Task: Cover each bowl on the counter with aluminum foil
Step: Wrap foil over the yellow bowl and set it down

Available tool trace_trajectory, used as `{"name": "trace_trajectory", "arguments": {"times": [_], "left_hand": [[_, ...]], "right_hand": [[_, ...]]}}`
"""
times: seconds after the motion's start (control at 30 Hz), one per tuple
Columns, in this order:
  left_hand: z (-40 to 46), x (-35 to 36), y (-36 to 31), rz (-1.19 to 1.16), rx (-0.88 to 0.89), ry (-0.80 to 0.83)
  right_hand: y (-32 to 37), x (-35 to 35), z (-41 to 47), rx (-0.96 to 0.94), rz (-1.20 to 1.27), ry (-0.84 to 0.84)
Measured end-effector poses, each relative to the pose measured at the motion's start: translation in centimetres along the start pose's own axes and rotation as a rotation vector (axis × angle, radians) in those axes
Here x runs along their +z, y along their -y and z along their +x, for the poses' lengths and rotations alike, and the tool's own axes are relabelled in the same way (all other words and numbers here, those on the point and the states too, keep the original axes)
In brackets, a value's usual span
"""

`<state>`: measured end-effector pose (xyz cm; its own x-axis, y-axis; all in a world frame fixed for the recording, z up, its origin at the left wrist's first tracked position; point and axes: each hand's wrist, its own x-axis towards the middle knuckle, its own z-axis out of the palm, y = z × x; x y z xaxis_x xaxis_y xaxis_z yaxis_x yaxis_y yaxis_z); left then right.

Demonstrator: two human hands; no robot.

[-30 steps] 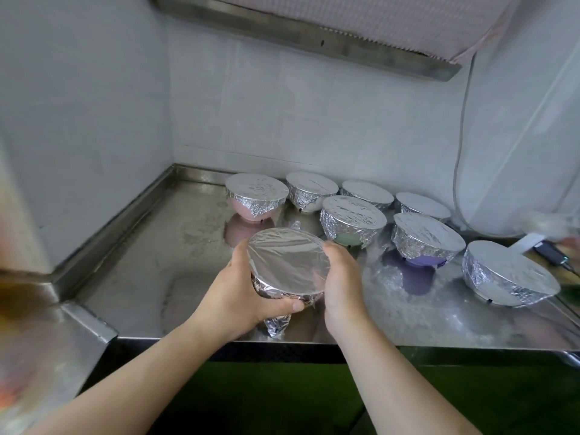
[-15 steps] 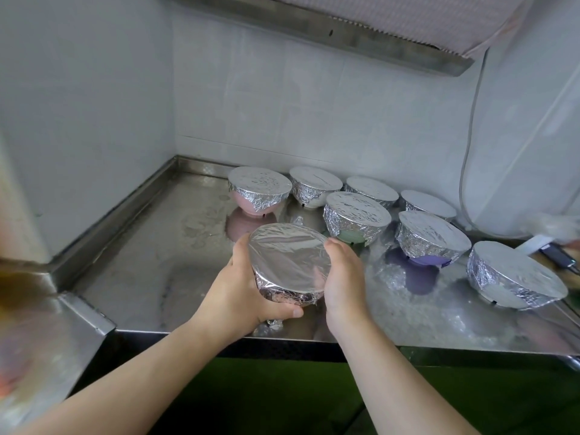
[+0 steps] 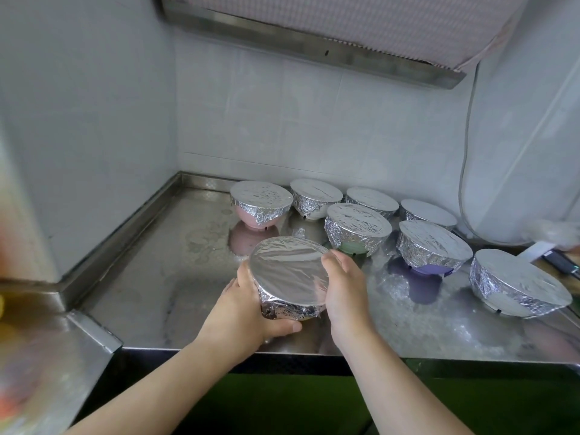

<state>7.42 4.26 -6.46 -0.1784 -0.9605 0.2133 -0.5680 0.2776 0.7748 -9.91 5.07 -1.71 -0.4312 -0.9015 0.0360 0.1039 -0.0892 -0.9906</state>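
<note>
A foil-covered bowl (image 3: 288, 274) is near the front of the steel counter (image 3: 163, 271), tilted toward me. My left hand (image 3: 248, 312) grips its left side and underside, thumb curled under the foil. My right hand (image 3: 345, 284) cups its right side with fingers wrapped round the rim. Behind it stand several more bowls capped in foil: a pink one (image 3: 260, 202), a white one (image 3: 315, 197), a green one (image 3: 357, 229), a purple one (image 3: 433, 246) and a large one at the right (image 3: 518, 284).
Tiled walls close the counter at the left and back. A range hood (image 3: 314, 42) hangs overhead. A cable (image 3: 464, 171) runs down the right wall to dark items (image 3: 561, 262) at the counter's right edge. A lower steel ledge (image 3: 62, 340) sits at the left.
The bowl in my hands has shifted slightly forward and lower toward the counter. The loose foil tail under it is now tucked in.
</note>
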Motion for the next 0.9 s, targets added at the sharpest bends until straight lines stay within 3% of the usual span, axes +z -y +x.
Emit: {"name": "trace_trajectory", "arguments": {"times": [0.13,0.53,0.63,0.77,0.83,0.9], "left_hand": [[0.3,0.0,0.5,0.227,0.065,0.008],[-0.8,-0.3,-0.8,0.779,-0.040,0.224],[-0.4,-1.5,-1.4,0.662,-0.053,0.285],[0.9,-5.1,-3.1,0.478,-0.202,0.428],[1.7,-6.0,-2.6,0.358,-0.181,0.386],[2.0,-5.8,-1.8,0.140,-0.031,0.260]], "right_hand": [[0.0,0.0,0.0,-0.006,-0.007,-0.001],[0.0,-0.5,0.6,-0.012,-0.068,0.024],[0.0,-0.6,0.8,-0.028,-0.114,0.008],[0.0,-0.7,1.1,-0.042,-0.144,-0.003],[-0.1,-0.6,1.2,-0.046,-0.161,-0.013],[-0.1,-0.4,1.6,-0.093,-0.197,-0.073]]}}
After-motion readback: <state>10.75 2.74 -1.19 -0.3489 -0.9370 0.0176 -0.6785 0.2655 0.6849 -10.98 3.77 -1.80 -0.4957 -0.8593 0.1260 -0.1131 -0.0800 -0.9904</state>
